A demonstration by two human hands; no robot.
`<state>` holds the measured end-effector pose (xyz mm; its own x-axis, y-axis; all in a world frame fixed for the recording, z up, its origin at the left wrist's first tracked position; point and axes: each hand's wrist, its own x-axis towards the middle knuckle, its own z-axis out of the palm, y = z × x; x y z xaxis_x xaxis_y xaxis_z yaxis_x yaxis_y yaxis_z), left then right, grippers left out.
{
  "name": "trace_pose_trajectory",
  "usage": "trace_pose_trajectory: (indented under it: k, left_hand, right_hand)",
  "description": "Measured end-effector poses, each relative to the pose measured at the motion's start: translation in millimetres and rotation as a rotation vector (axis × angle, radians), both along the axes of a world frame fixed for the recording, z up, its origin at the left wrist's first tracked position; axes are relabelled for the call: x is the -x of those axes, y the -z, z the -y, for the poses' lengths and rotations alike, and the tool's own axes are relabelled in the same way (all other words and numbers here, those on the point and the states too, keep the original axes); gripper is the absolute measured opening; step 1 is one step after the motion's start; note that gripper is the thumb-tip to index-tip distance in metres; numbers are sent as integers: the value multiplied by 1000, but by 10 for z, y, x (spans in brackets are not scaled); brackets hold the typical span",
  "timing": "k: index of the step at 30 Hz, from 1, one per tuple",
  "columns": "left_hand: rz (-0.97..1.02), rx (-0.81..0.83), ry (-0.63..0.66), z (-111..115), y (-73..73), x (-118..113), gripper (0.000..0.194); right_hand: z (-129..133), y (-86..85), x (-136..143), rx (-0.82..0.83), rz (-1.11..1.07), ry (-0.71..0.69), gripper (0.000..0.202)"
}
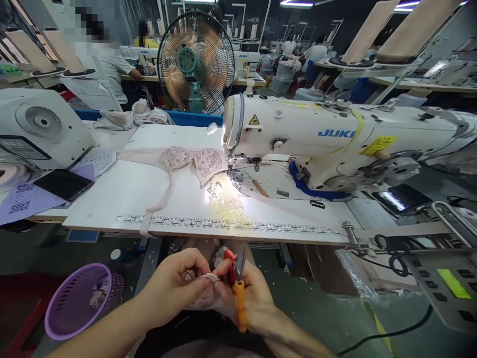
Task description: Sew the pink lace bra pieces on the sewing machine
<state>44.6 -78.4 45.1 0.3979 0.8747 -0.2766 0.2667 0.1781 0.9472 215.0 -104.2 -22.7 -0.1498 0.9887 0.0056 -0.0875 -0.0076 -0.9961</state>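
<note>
Over my lap, below the table edge, my left hand (182, 283) is closed, thumb and fingers pinching the edge of a pale pink lace garment piece (203, 300). My right hand (255, 286) meets it at the same edge, its fingertips closed on the fabric. Tucked in that hand is a small cutting tool with an orange handle (240, 306), a grey blade and a red part; its exact kind is unclear. On the table, a pale pink lace bra (175, 158) reaches to the needle area of the white sewing machine (290, 129), one strap hanging over the front edge.
A printed ruler (223, 223) runs along the table front. A dark phone (63, 184) and papers lie at left, beside another machine (40, 122). A purple basket (80, 298) stands on the floor. Behind the table are a large fan (196, 62) and people at other machines.
</note>
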Motion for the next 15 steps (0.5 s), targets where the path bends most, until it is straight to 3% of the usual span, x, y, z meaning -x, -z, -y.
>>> trace_pose_trajectory:
  k: [7,12,15]
  left_hand:
    - [27,62,-43,-23,-32,-54,26]
    - [57,-166,-99,-52,15,-42,18]
    - [85,-81,-125,-70,45,-24,20]
  right_hand:
    - [-63,-87,11,151,-110,-52,33]
    - [-107,-72,-3,95,-97,-106,36]
    - [-163,-93,-168,17,-61,-231,39]
